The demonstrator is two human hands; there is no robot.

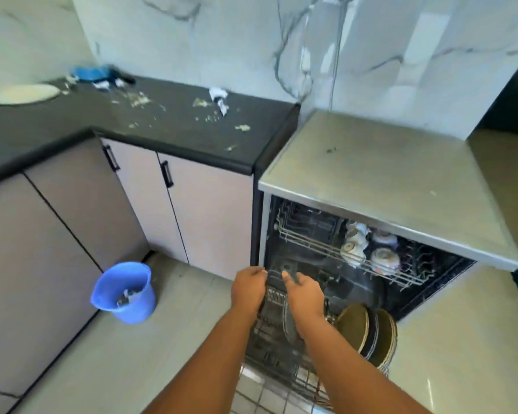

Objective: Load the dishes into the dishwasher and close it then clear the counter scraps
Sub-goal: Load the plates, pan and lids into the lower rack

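The dishwasher (371,180) stands open with its lower rack (269,354) pulled out over the door. Two tan, dark-rimmed plates (368,333) stand on edge at the rack's right. Several bowls (383,258) sit in the upper rack (308,243). My right hand (304,294) pinches the top rim of a dark plate (288,324) standing in the lower rack. My left hand (248,289) hovers just left of it with fingers curled; whether it grips anything is unclear. Food scraps (138,100) and crumpled paper (219,100) litter the black counter (177,135).
A pale plate (24,94) and a blue cloth (90,73) lie at the counter's far left. A blue bucket (123,291) holding rubbish stands on the floor by the corner cabinets (207,210). The marble wall (222,40) backs the counter.
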